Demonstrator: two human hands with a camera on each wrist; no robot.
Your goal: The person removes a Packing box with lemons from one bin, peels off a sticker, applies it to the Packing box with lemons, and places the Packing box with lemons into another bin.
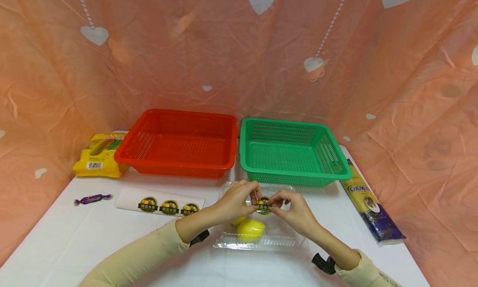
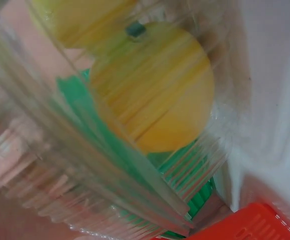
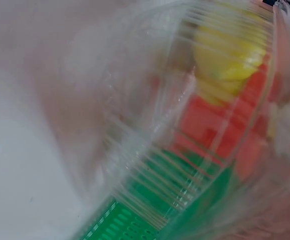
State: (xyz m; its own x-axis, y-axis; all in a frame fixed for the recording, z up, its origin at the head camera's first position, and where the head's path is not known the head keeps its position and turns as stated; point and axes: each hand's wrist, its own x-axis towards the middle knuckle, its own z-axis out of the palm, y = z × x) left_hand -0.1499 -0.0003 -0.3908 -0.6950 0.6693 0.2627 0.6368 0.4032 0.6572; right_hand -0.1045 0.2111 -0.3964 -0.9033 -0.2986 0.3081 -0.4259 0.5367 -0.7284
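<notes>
A round black-and-yellow sticker [image 1: 263, 205] with a dark banner across it is stretched between both hands. My left hand [image 1: 239, 199] pinches its left end with thumb and finger. At its right end, my right hand [image 1: 295, 210] pinches the banner's other tip. Directly beneath is a clear plastic clamshell box [image 1: 257, 242], its lid down. Inside the box, toward the left, lie yellow fruits [image 1: 251, 229], seen through the ribbed wall in the left wrist view as a rounded yellow fruit [image 2: 155, 90]. Neither wrist view shows the sticker.
A white backing sheet [image 1: 130, 197] with several more stickers lies left of the box. Behind stand a red basket [image 1: 175, 170] and a green basket [image 1: 284, 175]. A purple-wrapped candy [image 1: 93, 199] and a yellow packet [image 1: 98, 158] are at left; a yellow-and-purple packet [image 1: 373, 204] is at right.
</notes>
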